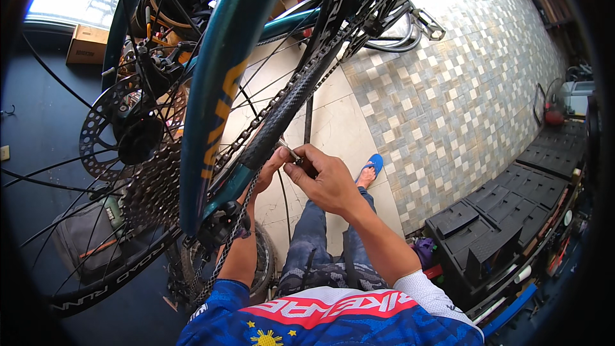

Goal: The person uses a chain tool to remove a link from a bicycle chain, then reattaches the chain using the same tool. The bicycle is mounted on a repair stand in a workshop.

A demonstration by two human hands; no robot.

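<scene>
Working spot: both hands meet at the bike chain (282, 106), under the teal frame (221, 83).
Right hand: the right hand (327, 179) pinches a small metal tool (291, 152) with closed fingers.
Left hand: the left hand (268, 168) is curled shut on the chain, just beside the right one.
Chain: it runs along the black tire (291, 99) down to the gear cluster (154, 186).
Nearby: a brake disc (106, 131), black plastic cases (512, 211), a blue sandal (373, 165) on the tile floor (448, 90).

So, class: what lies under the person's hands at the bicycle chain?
Below the right hand and left hand you see jeans-clad legs, pale floor tiles and a blue sandal. The other foot is hidden.
</scene>
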